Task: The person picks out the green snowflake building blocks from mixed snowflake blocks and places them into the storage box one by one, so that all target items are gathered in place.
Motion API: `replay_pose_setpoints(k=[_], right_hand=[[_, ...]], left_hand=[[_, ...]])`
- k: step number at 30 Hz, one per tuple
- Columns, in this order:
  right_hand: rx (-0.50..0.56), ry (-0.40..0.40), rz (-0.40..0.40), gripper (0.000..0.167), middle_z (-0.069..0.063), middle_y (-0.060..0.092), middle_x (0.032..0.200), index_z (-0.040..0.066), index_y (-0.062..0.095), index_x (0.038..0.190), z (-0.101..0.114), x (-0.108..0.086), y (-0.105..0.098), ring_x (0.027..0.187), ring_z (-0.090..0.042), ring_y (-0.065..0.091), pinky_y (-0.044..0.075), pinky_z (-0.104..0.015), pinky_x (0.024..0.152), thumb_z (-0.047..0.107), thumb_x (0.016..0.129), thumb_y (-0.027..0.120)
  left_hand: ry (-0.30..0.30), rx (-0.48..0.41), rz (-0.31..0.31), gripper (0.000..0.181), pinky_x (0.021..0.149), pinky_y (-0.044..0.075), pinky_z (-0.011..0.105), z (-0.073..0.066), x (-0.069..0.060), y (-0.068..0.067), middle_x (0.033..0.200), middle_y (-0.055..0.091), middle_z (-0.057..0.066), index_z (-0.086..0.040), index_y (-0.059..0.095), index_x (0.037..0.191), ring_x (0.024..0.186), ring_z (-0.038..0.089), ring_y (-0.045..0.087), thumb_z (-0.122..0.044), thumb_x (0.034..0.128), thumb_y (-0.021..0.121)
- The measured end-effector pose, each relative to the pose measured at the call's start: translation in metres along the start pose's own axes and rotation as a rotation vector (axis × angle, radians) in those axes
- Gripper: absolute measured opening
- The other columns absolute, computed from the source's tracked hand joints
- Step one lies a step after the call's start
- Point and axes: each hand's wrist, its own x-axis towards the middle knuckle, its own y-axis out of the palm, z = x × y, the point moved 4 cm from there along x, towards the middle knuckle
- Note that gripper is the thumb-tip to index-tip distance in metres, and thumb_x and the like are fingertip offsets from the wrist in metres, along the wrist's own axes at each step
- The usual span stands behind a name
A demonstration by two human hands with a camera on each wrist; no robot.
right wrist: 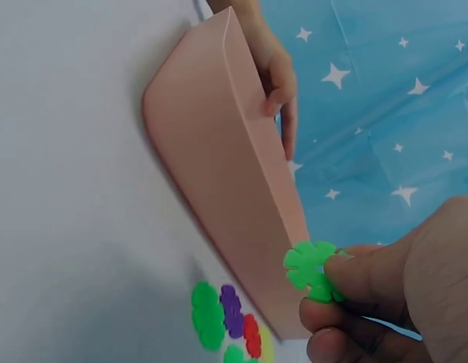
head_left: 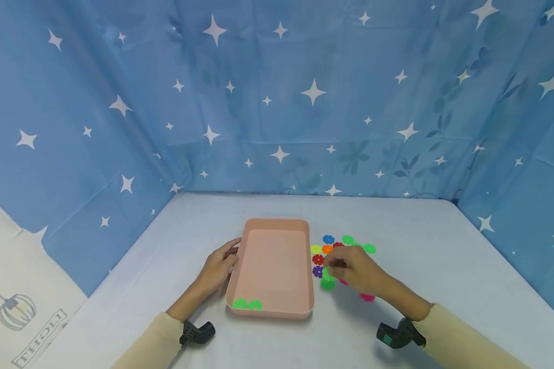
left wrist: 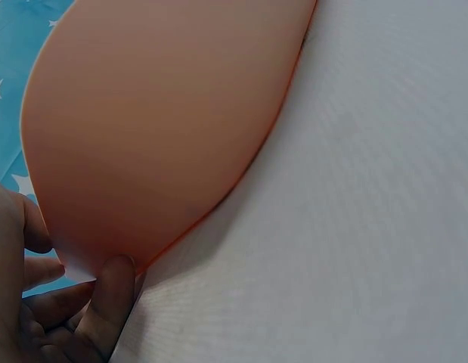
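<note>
A green flower piece [right wrist: 300,261] is pinched by the thumb and fingers of the right hand [head_left: 356,264], near the right side of the pink tray [head_left: 277,271]. The tray's left edge is held by the left hand [head_left: 218,267]. Two green flowers [head_left: 240,304] are seen inside its near left corner. More bright flowers [head_left: 318,260] are spread on the table [head_left: 411,225] beside it.

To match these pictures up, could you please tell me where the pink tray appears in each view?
Head: tray, lower centre.
Left wrist: tray, upper left, cut off at top.
Right wrist: tray, middle, slanting down rightward.
Shared landmark: the left hand, at the tray's side.
</note>
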Motion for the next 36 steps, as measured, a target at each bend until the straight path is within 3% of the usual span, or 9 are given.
replay_pose_setpoints(k=[6,17,29,36], right_hand=[[0.066,-0.043,-0.008,0.015,0.006,0.064,0.08,0.008,0.077,0.094,0.011,0.008,0.007,0.073,-0.014,0.056,0.053,-0.025,0.062,-0.004,0.088,0.07],[0.076,-0.175,-0.006,0.019,0.003,0.066,0.078,0.006,0.077,0.088,0.028,0.02,0.019,0.068,-0.008,0.053,0.05,-0.024,0.059,-0.01,0.085,0.067],[0.1,-0.171,0.073,0.025,0.007,0.061,0.074,0.008,0.079,0.084,0.041,0.032,0.041,0.071,-0.009,0.054,0.052,-0.025,0.06,-0.012,0.084,0.064],[0.103,-0.095,0.12,0.021,0.004,0.068,0.079,0.005,0.08,0.088,0.043,0.04,0.057,0.073,-0.011,0.059,0.056,-0.025,0.062,-0.011,0.085,0.067]], left_hand=[[-0.011,0.008,-0.009,0.055,0.073,0.062,0.036,0.0,-0.001,-0.001,0.138,0.06,0.022,-0.01,0.046,0.153,0.109,0.032,0.068,-0.007,0.098,0.045],[-0.016,-0.008,-0.009,0.054,0.075,0.062,0.037,0.002,-0.001,-0.001,0.141,0.058,0.023,-0.011,0.046,0.153,0.111,0.033,0.067,-0.008,0.0994,0.045],[0.006,0.002,0.006,0.054,0.073,0.063,0.035,0.002,0.0,0.0,0.136,0.061,0.021,-0.008,0.043,0.154,0.108,0.032,0.069,-0.009,0.0996,0.043],[0.012,-0.018,0.01,0.054,0.075,0.063,0.038,0.003,0.001,0.001,0.138,0.06,0.024,-0.007,0.043,0.154,0.111,0.037,0.067,-0.007,0.0998,0.044]])
